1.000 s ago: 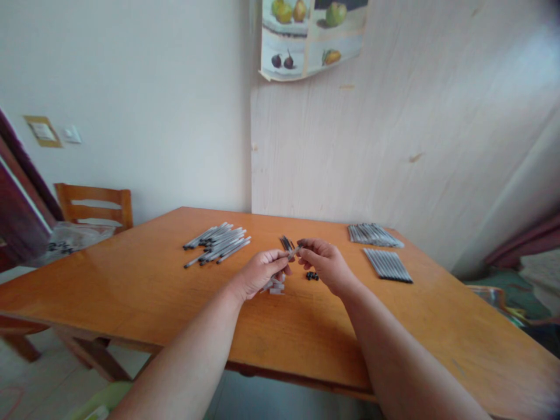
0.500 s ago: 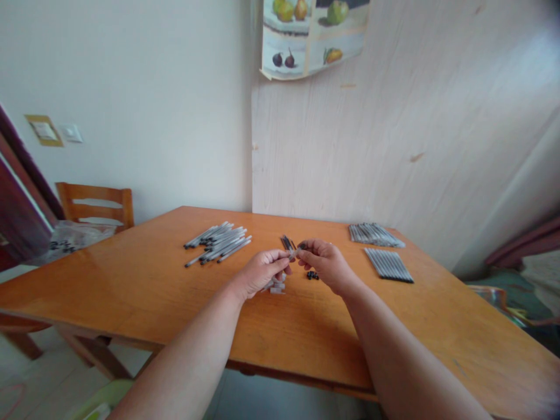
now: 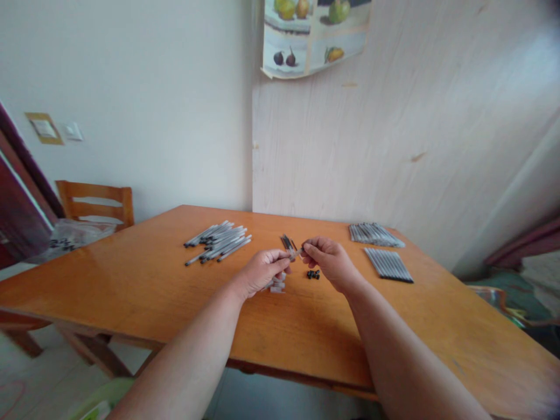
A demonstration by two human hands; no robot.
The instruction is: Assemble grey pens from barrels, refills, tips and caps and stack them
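Over the middle of the table, my left hand [image 3: 266, 271] pinches one end of a small, pale, see-through pen part [image 3: 297, 254]. At its other end are the closed thumb and fingers of my right hand [image 3: 327, 259], with a bit of something dark at their tips. Whether this is one piece or two joined pieces is too small to tell. Beneath my left hand lie several clear pen caps [image 3: 277, 284], partly hidden. Small black plugs [image 3: 313, 274] sit in a cluster below my right hand. Thin dark refills [image 3: 287, 242] lie just beyond both hands.
A loose pile of grey pens [image 3: 221, 240] with black ends lies to the left on the wooden table [image 3: 175, 297]. To the right are a neat row of pens [image 3: 389, 265] and a bundle of pens [image 3: 375, 234]. A chair [image 3: 96, 201] stands beyond the left edge.
My right hand has shifted slightly right, away from my left, and more of the pale part shows between them. The left hand stays nearly in place.
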